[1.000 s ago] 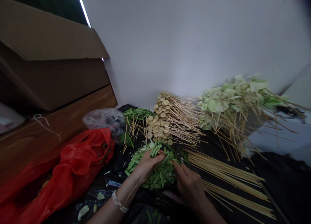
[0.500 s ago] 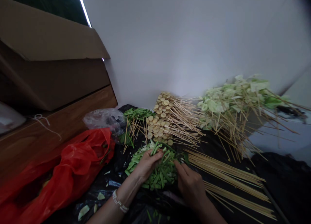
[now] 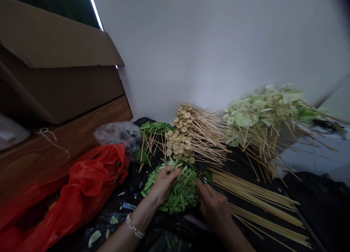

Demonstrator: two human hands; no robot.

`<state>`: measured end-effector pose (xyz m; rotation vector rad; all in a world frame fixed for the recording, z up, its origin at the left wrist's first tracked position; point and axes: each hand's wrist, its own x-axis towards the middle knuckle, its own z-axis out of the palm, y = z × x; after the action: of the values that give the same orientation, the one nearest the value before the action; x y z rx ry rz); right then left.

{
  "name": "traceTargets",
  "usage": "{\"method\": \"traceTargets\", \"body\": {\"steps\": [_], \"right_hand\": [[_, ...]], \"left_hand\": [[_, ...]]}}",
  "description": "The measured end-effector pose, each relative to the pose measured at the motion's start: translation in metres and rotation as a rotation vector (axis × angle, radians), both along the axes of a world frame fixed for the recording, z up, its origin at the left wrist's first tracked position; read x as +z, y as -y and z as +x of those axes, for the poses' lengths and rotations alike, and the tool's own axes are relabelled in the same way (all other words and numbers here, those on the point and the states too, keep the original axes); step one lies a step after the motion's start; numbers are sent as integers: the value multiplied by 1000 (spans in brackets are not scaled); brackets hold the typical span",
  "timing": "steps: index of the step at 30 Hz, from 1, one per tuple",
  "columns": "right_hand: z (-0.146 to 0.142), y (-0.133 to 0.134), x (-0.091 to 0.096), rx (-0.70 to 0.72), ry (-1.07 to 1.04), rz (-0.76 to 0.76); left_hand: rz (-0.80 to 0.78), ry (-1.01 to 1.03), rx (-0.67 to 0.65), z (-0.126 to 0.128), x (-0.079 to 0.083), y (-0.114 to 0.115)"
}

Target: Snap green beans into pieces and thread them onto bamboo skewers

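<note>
Low on the black plastic sheet (image 3: 115, 223), the left hand (image 3: 164, 184) and right hand (image 3: 214, 208) sit at either side of a heap of cut green vegetable pieces (image 3: 183, 195), the left curved over its top and the right against its lower edge. Both grips are half curled with the fingers among the pieces, and I cannot tell whether either is closed on anything. The likeliest trouble looks like spillage: pieces pushed off the heap could scatter across the sheet, where pale scraps (image 3: 94, 238) already lie, and get lost in its folds. A careless turn of the right wrist could knock the loose bamboo skewers (image 3: 254, 193) just beside it out of line. Behind the heap, the stack of skewered round tan slices (image 3: 177, 135) stands close, so reaching too far forward could topple it onto the green pieces.
</note>
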<state>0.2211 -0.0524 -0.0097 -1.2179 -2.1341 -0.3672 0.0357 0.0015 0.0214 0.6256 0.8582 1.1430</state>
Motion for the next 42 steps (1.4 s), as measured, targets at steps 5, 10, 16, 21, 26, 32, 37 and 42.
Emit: {"method": "traceTargets", "body": {"steps": [5, 10, 16, 21, 26, 32, 37, 42], "right_hand": [[1, -1, 1, -6, -13, 20], [1, -1, -2, -4, -4, 8], [2, 0, -7, -7, 15, -15], [1, -1, -8, -13, 3, 3], [1, -1, -8, 14, -19, -51], [3, -1, -12, -1, -2, -81], [4, -2, -14, 0, -49, -71], [4, -2, -9, 15, -70, -59]], "left_hand": [[51, 59, -15, -2, 0, 0], [-52, 126, 5, -5, 0, -1], [-109, 142, -12, -5, -1, -1], [-112, 100, -30, -4, 1, 0], [-128, 103, -9, -3, 3, 1], [25, 26, 23, 6, -2, 5], [109, -83, 4, 7, -7, 4], [18, 47, -7, 4, 4, 3]]}}
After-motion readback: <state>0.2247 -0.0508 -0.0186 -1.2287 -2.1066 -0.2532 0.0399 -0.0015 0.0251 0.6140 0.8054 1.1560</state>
